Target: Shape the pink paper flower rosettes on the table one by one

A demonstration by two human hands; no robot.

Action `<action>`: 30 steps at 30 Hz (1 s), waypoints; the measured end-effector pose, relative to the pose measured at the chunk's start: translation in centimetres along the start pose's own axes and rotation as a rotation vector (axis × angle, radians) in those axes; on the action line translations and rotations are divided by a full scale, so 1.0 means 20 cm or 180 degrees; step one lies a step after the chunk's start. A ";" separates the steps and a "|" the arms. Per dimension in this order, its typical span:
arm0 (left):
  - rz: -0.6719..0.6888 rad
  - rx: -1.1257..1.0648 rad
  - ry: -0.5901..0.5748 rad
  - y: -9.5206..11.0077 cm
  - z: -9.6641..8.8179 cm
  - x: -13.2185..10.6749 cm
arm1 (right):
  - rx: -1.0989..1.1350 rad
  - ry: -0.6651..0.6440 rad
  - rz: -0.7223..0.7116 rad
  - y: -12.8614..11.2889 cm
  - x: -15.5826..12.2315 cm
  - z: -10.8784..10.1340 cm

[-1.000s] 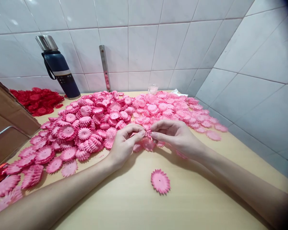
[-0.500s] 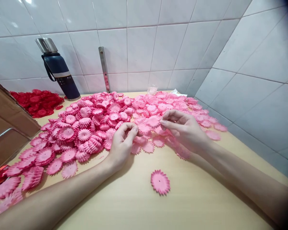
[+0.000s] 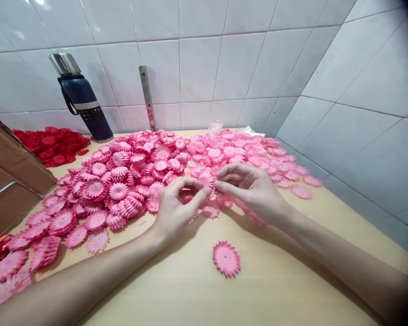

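My left hand point(image 3: 178, 206) hovers over the table at the front of the pink pile, thumb and forefinger curled into a pinch. My right hand point(image 3: 253, 190) faces it, its thumb and fingers also pinched, so the two sets of fingertips almost meet. Whatever lies between the fingertips is too small to make out; a pale pink scalloped petal disc point(image 3: 206, 178) shows right behind them. A single pink petal disc point(image 3: 226, 258) with a small centre hole lies flat on the table below both hands. A large heap of pink petal discs point(image 3: 119, 191) spreads behind and left of my hands.
Dark red petal discs point(image 3: 51, 146) are heaped at the back left, beside a cardboard box point(image 3: 17, 181). A navy bottle point(image 3: 85, 106), a metal strip point(image 3: 147, 97) and a small clear cup point(image 3: 215, 127) stand along the tiled wall point(image 3: 200, 63).
My right hand has moved left and slightly down, and my left hand slightly right, bringing the fingertips close together. The single disc on the table has stayed in place.
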State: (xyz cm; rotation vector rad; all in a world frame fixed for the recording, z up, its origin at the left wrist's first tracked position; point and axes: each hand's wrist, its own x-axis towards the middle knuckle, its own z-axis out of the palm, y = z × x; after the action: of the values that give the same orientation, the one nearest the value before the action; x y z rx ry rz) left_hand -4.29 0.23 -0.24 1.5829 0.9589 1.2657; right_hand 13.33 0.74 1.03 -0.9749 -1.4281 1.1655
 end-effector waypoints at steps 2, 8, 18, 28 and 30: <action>-0.0094 -0.0081 -0.0008 -0.01 0.00 0.00 | 0.0002 -0.0147 0.0008 0.00 -0.01 0.01; -0.0252 0.0009 -0.0052 -0.01 -0.01 0.01 | -0.0049 -0.0249 -0.0090 0.00 -0.01 0.02; -0.0285 -0.0029 -0.0086 0.00 -0.01 0.01 | -0.0082 -0.0390 -0.0089 -0.01 -0.02 0.02; -0.0483 -0.0328 -0.0087 0.00 -0.02 0.02 | -0.0083 -0.0390 -0.0071 0.00 -0.01 0.01; -0.0497 -0.0361 -0.0097 0.00 -0.02 0.02 | -0.0066 -0.0404 -0.0068 0.00 -0.01 0.01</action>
State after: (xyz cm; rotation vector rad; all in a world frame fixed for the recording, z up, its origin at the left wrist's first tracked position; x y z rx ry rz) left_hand -4.59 0.66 -0.05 1.4082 0.9553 1.1637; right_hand 13.11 0.46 0.89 -0.9114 -1.5499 1.2172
